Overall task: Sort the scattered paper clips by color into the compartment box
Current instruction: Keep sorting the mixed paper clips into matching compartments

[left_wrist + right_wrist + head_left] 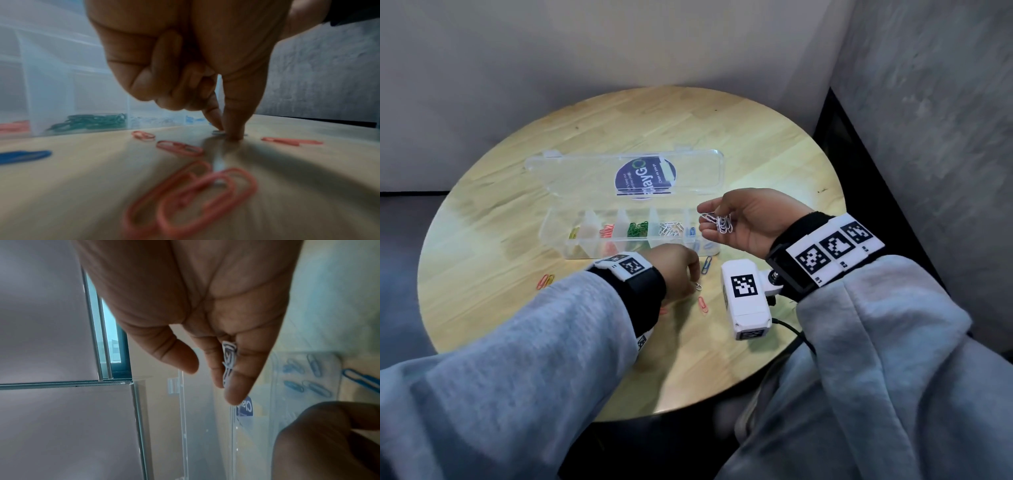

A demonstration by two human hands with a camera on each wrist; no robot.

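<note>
Head view, compartment box (619,245) lid (599,171) sticker reads "ayGO", hands sorting clips.

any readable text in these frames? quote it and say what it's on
"ayG": large white letters, partly cut off, on the blue round sticker on the open box lid.
"Cla": on the same sticker in the right wrist view.
Small print on the sticker: too blurred to read.
Wrist bands: square black-and-white code markers; tiny digits unreadable.

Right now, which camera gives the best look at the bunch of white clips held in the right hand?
The head view: the white clips lie spread across the upturned right hand, above the compartment box. The right wrist view shows them edge-on between fingers. The left wrist view misses them.
</note>
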